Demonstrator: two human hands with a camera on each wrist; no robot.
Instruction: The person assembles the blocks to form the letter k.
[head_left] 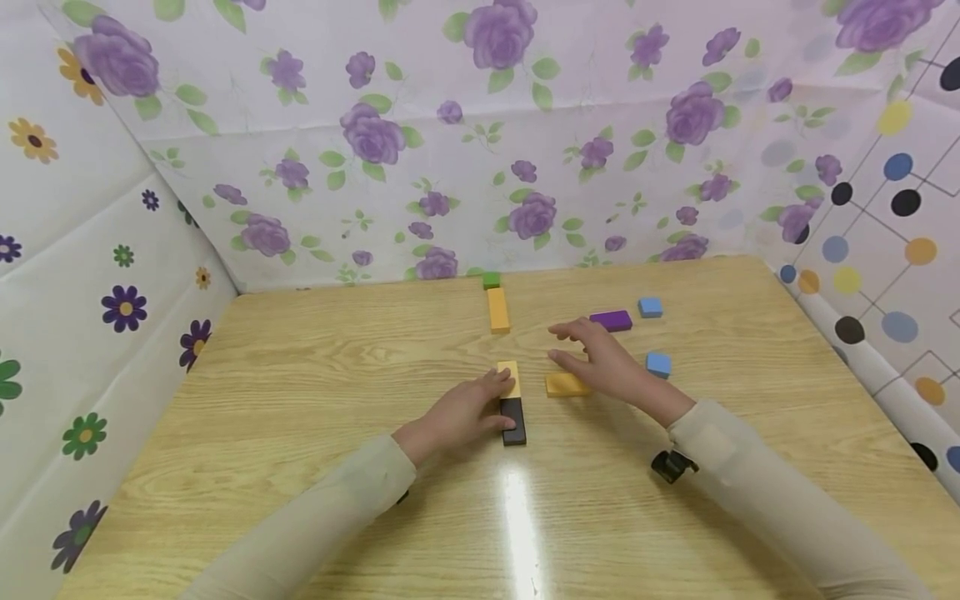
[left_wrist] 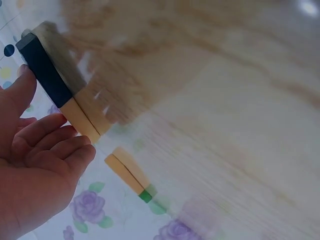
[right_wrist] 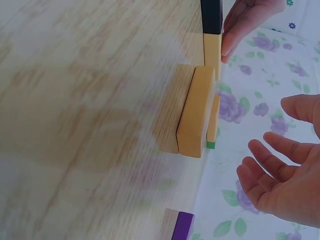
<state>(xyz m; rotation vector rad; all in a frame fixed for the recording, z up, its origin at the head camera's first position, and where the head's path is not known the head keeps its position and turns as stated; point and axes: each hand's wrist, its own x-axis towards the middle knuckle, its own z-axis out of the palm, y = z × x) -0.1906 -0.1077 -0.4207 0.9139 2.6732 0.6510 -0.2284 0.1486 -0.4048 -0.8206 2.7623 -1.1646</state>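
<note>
A black block (head_left: 513,421) and a pale yellow block (head_left: 509,379) lie end to end on the table in the head view. My left hand (head_left: 467,410) touches this pair from the left, its thumb at the black block and its fingertips at the yellow one. In the left wrist view, the left fingers are loosely bent beside the blocks. My right hand (head_left: 609,362) hovers with parted fingers above an orange block (head_left: 566,385), holding nothing. The right wrist view shows a gap between that hand (right_wrist: 285,175) and the orange block (right_wrist: 196,112).
Farther back, another orange block (head_left: 498,311) meets a small green block (head_left: 491,280). A purple block (head_left: 611,321) lies beyond my right hand, near two blue blocks, one farther back (head_left: 650,307) and one nearer (head_left: 658,365). Patterned cloth (head_left: 450,167) borders the table's back and sides.
</note>
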